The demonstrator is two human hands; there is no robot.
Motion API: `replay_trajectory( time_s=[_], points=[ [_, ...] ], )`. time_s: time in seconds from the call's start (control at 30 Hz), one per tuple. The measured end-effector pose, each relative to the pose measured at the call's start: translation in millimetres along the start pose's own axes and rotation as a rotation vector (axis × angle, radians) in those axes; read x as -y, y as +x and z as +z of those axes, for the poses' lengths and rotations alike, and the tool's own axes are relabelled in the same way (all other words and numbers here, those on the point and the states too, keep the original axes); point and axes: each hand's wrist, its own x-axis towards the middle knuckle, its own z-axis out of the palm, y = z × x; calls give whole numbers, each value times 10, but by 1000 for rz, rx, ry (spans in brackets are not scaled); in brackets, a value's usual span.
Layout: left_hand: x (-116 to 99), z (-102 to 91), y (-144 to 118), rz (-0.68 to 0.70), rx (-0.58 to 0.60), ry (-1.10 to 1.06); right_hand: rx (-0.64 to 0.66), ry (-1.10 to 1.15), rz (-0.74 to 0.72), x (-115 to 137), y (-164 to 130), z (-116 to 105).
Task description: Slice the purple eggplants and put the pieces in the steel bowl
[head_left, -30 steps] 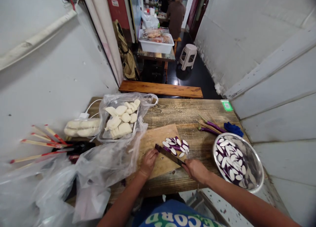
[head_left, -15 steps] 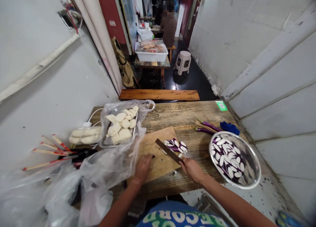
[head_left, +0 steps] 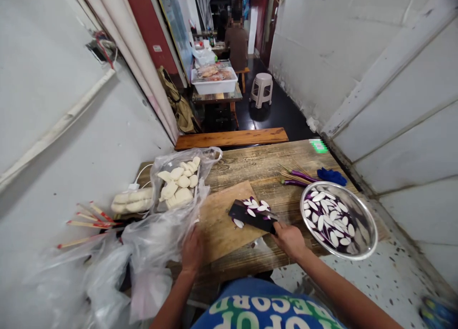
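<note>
My right hand (head_left: 290,239) grips the handle of a dark cleaver (head_left: 252,215) held flat over the wooden cutting board (head_left: 222,224), with several purple-and-white eggplant slices (head_left: 255,206) lying on its blade and one slice on the board under it. My left hand (head_left: 192,252) rests on the board's near left edge, against a clear plastic bag (head_left: 157,238). A steel bowl (head_left: 361,250) full of eggplant slices stands just right of the cleaver.
A plastic-wrapped tray of white dumplings (head_left: 178,183) sits at the back left of the wooden table (head_left: 261,164). Skewered eggplant and a blue cloth (head_left: 332,176) lie behind the bowl. Red-tipped sticks (head_left: 89,217) lie far left. A bench (head_left: 231,138), a stool and a seated person are beyond.
The cleaver has turned flat and lifted the slices onto its blade, shifting toward the bowl. My left hand slid back to the board's near left edge. The camera view tilted up slightly.
</note>
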Motion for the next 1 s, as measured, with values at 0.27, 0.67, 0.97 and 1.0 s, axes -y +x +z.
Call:
replay_trajectory(
  time_s=[0.27, 0.67, 0.97, 1.0],
  points=[
    [-1291, -337, 548, 790, 460, -20, 47, -54, -217, 12, 9, 108],
    [-1502, 42, 1021, 954, 830, -163, 9, -88, -344, -82, 149, 208],
    [-1120, 383, 1261, 712, 689, -30, 6, 9, -291, -217, -431, 304],
    [-1162, 388, 1278, 692, 658, -28, 6, 32, -245, -251, -533, 329]
  ],
)
